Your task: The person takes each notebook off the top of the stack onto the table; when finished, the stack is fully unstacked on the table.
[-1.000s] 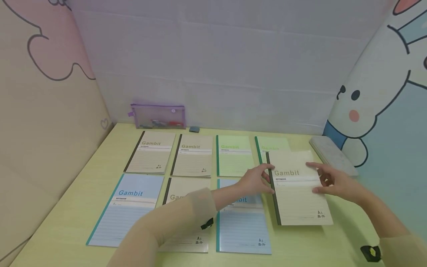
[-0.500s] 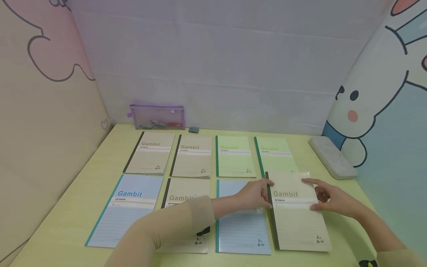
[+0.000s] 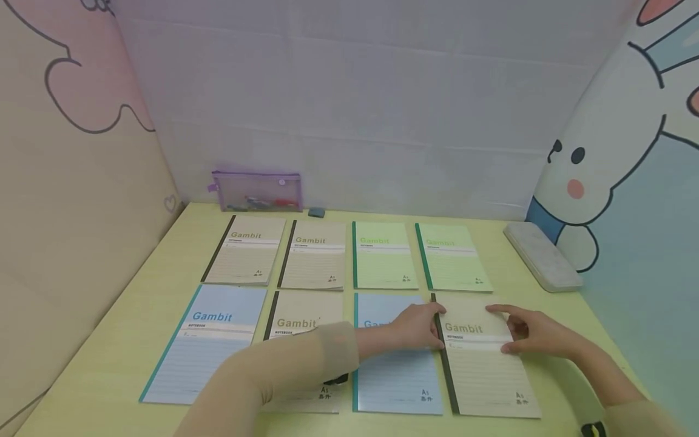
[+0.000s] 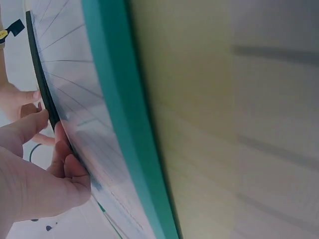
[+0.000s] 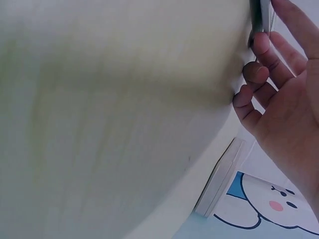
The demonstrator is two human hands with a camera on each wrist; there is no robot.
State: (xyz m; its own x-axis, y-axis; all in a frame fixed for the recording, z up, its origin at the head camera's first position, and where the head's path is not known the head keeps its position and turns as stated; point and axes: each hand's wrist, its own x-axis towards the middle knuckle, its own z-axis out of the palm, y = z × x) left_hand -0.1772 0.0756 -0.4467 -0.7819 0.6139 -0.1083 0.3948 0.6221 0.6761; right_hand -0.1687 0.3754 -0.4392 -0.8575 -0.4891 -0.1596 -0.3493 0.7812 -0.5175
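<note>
A beige Gambit notebook [image 3: 488, 379] with a black spine lies at the right end of the front row, flat or nearly so over the table. On its spine side, my left hand [image 3: 416, 326] pinches the edge, the forearm crossing above a blue notebook [image 3: 395, 382]. My right hand [image 3: 540, 335] grips the opposite edge between thumb and fingers. The left wrist view shows the left hand [image 4: 45, 181] with thumb and fingers at the black spine [image 4: 44, 89]. In the right wrist view, the right hand [image 5: 291, 104] has curled fingers at the notebook's edge, mostly out of frame.
Behind stand two beige notebooks [image 3: 243, 250] and two green notebooks [image 3: 454, 258] in a row. Left in front lie another blue notebook [image 3: 210, 346] and a partly covered beige notebook [image 3: 306, 306]. A purple pencil pouch [image 3: 259, 191], a dark eraser-like block [image 3: 316, 212] and a grey case [image 3: 543, 258] edge the table.
Both hands have brought the beige notebook toward the front and lowered it, squaring it beside the blue one. The green notebook behind it is uncovered.
</note>
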